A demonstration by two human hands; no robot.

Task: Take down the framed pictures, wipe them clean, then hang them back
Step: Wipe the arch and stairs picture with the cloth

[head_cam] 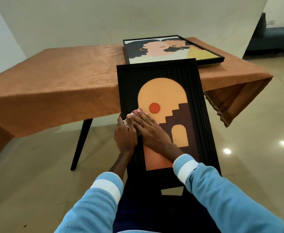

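I see the right hand (148, 127) lying flat on the arch picture (193, 98) just left of centre. Its fingers are stretched out and pressing a small pink-and-white cloth (135, 112) onto the glass, beside the red disc. Only a little of the cloth shows past the fingertips. The left hand (124, 137) is touching it on the left, and its fingers curl over the picture's left edge, gripping the black frame.

The arch picture is tilted. Its top edge leans on the near edge of the table (53, 81) and its bottom edge rests on the person's lap at lower centre. The right side of the frame is free, with bare floor (255, 132) beyond it.

A second framed picture (171, 49) lies flat on the table in the upper middle, just behind the top of the arch picture. One corner hangs over the table's right edge.

An orange tablecloth (222, 101) covers the table and hangs off the right corner. One dark table leg (81, 143) shows at lower left. The tiled floor is glossy and the wall (70, 22) is pale. At the upper right is a dark sofa (275, 36).
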